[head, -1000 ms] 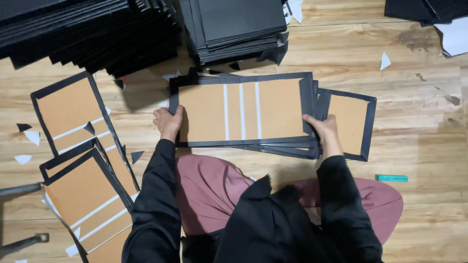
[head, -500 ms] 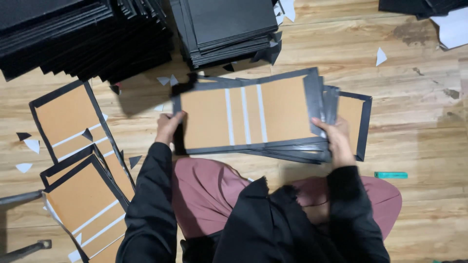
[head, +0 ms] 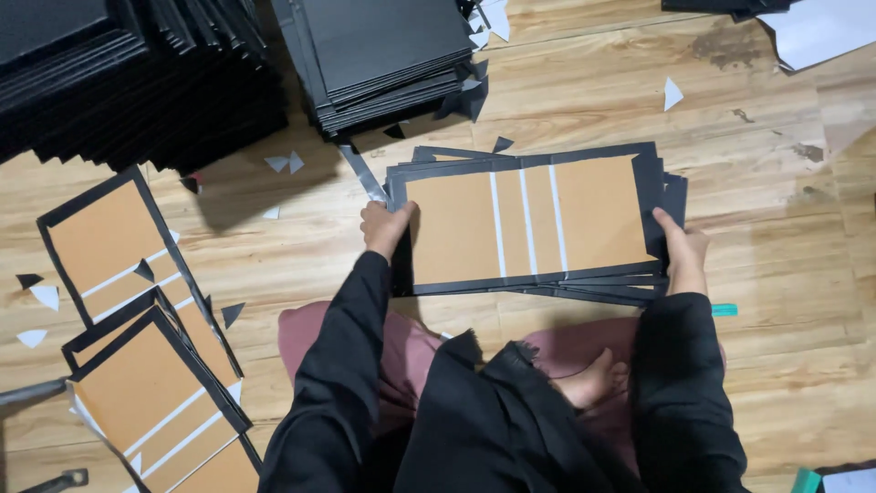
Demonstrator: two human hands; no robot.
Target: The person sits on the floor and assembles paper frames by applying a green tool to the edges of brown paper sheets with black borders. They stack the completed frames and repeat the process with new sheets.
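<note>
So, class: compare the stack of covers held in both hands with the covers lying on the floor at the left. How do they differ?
The held stack lies level across the view, gripped by the left hand and right hand; the floor covers lie slanted and untouched. The held stack is squared up; the floor covers overlap loosely. Both show tan boards with black borders and white gaps.

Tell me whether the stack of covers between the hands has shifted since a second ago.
Yes. The stack of covers now hides the single cover that showed at its right, its edges squared together on the wooden floor.
</note>
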